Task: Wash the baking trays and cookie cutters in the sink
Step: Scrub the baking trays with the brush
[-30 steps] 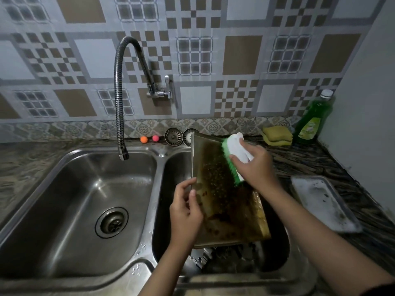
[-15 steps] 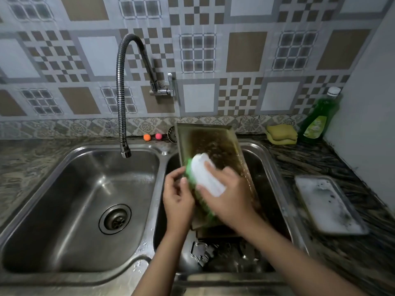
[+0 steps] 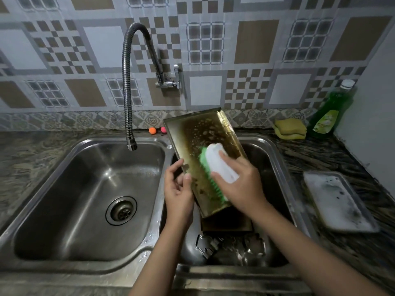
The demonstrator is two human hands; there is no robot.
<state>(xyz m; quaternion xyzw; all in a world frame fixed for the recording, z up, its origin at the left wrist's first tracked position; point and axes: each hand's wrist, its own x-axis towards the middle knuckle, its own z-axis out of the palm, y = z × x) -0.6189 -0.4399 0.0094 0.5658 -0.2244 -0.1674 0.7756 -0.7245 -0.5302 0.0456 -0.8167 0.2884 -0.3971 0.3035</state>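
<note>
A greasy, browned baking tray [image 3: 198, 131] leans tilted over the right sink basin [image 3: 275, 150], soap spots on its surface. My left hand [image 3: 178, 191] grips the tray's left edge. My right hand [image 3: 241, 184] is shut on a white scrub brush with green bristles [image 3: 215, 165], pressed against the tray's middle. A second dark tray [image 3: 226, 223] lies lower in the basin. Metal cookie cutters [image 3: 226, 246] sit at the basin's bottom, partly hidden by my arms. A soapy tray [image 3: 337, 199] rests on the counter at the right.
The left basin [image 3: 85, 189] has a drain and the flexible tap [image 3: 128, 86] hanging above it, no water running. Yellow sponges [image 3: 290, 129] and a green dish soap bottle [image 3: 331, 112] stand at the back right. Two small orange and pink balls [image 3: 157, 130] lie behind the sink.
The brush swept from the tray's top edge down to its lower part, then back up toward the middle. The tray tilted back, its top now toward the wall. My left hand stays on the edge.
</note>
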